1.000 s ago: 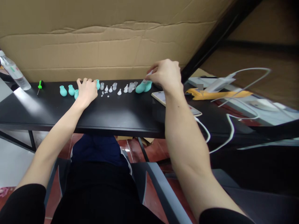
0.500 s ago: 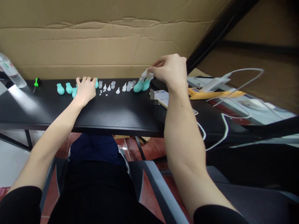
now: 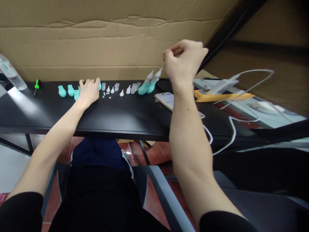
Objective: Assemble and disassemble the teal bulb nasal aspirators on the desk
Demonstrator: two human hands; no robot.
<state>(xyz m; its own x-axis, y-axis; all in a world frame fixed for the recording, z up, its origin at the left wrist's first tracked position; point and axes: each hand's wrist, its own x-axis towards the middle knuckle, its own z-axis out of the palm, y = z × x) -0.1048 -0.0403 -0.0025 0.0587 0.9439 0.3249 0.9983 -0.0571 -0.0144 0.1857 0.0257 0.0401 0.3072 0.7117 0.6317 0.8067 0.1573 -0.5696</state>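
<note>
My left hand (image 3: 88,91) rests over a group of teal rubber bulbs (image 3: 62,91) on the black table, fingers spread and bent down. Parts of other bulbs show around its fingers; what lies under the palm is hidden. My right hand (image 3: 185,59) is raised above the table, fingers curled in, with nothing visible in them. Below and left of it, two assembled bulb nasal aspirators (image 3: 144,87) lean side by side, tips up. Between the hands lie white pointed tips (image 3: 121,93), clear plastic connectors (image 3: 133,88) and several small whitish pieces (image 3: 104,95).
A phone (image 3: 166,99) lies under my right forearm. Right of it are a yellow tool (image 3: 224,96) and a white cable (image 3: 233,129). A green-handled screwdriver (image 3: 36,85) and a water bottle (image 3: 13,73) are at the left. Cardboard (image 3: 108,48) stands behind the table (image 3: 120,119).
My right hand has let go of the aspirators' tips and moved up and to the right, away from them. The left hand has stayed nearly in place.
</note>
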